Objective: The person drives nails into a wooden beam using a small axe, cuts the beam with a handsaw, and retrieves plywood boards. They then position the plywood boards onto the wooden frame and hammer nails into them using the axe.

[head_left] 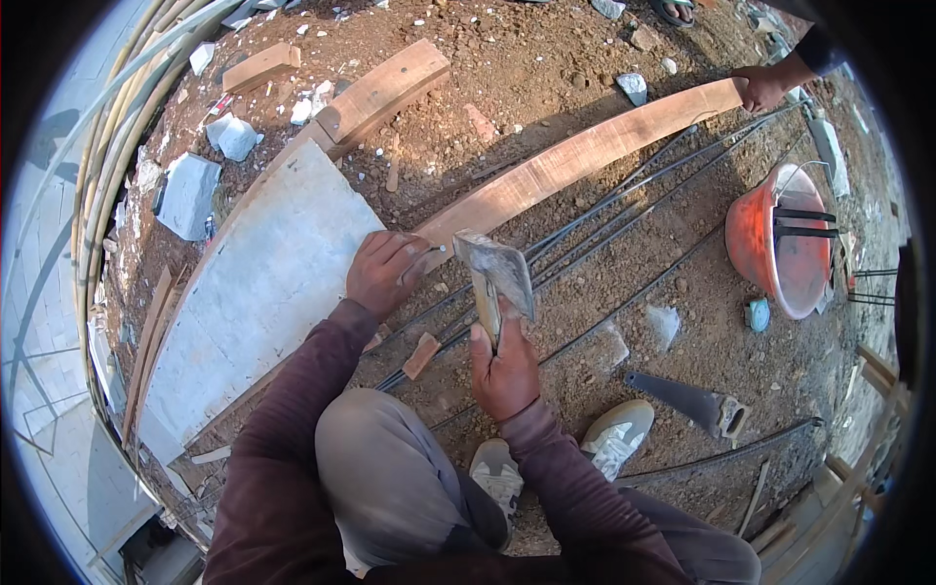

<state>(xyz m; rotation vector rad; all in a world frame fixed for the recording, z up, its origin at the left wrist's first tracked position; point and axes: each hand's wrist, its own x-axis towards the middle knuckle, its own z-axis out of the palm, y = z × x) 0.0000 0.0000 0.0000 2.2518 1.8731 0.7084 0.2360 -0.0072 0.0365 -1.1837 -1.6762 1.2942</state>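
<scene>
My left hand [388,268] is pinched on a nail [437,249], resting on a long curved timber strip [575,164] beside a whitish curved board [255,292]. My right hand [504,366] grips a hatchet-like tool [492,268] with a wide, dusty metal head and a wooden handle, held upright just right of the nail. Another person's hand [765,88] holds the strip's far right end. A shorter wood block [390,91] continues from the board's upper end.
Steel rods [648,219] run across the dirt. An orange bucket [756,244] stands at right, a handsaw [673,395] lies by my shoes [619,429]. Pale stone chunks [190,190] and a loose block [258,68] lie upper left, near bent poles [107,166].
</scene>
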